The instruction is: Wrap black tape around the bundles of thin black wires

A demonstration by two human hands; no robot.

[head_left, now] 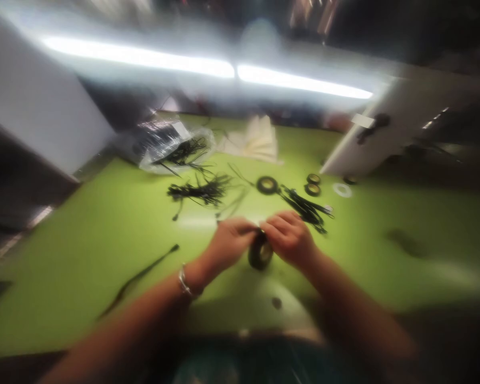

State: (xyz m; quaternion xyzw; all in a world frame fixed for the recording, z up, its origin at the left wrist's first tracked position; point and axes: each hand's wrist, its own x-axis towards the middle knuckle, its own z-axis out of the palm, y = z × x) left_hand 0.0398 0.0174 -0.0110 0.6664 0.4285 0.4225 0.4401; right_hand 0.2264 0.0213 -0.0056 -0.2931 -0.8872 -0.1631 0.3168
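My left hand [232, 241] and my right hand [290, 234] meet over the middle of the table, fingertips pinched close together. A roll of black tape [257, 253] hangs upright just under the fingertips, gripped at its top edge. Whether a thin cable or a loose tape end also lies between the fingers is too blurred to tell. Beyond my right hand is a bundle of black cables [306, 207]. Past my left hand sits a larger tangle of black cables [200, 190].
Another tape roll [266, 185], two small tape rolls [313, 189] and a white ring [342, 190] lie farther back on the green table [144, 229]. A clear plastic bag [172, 144] of cables and pale papers [256, 141] are behind. One cable [144, 272] lies front left. White panels [360, 138] flank the table.
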